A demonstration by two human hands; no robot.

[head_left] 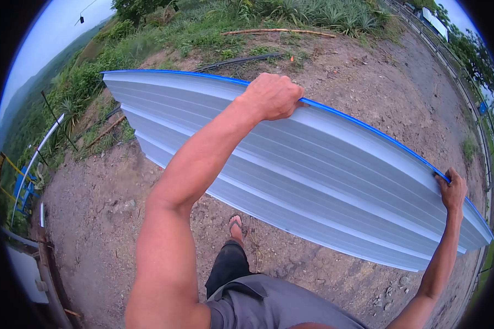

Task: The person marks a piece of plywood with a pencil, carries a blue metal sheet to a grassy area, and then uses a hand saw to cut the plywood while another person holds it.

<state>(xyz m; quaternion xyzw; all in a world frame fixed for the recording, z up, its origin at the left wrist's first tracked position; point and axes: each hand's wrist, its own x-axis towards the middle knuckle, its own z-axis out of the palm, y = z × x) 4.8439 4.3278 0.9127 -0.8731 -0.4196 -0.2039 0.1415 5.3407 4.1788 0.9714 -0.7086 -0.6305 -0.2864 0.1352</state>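
Note:
A long ribbed metal roofing sheet (313, 164), grey on the face towards me and blue along its top edge, hangs slanted in front of my body. My left hand (273, 96) is closed over that blue edge near the sheet's middle, knuckles up. Further along the same edge, close to the right end, my right hand (453, 188) grips it with the fingers wrapped over. The far side of the sheet is hidden, and so are some of the fingertips. Below the lower edge shows one foot in a flip-flop (235, 223).
Bare stony dirt (93, 203) lies all around. Dark pipes (241, 60) and a wooden pole (277, 31) rest on the ground beyond the sheet. Spiky plants (335, 16) grow at the back. A fence (466, 77) runs along the right, and a blue and yellow frame (24, 189) stands at left.

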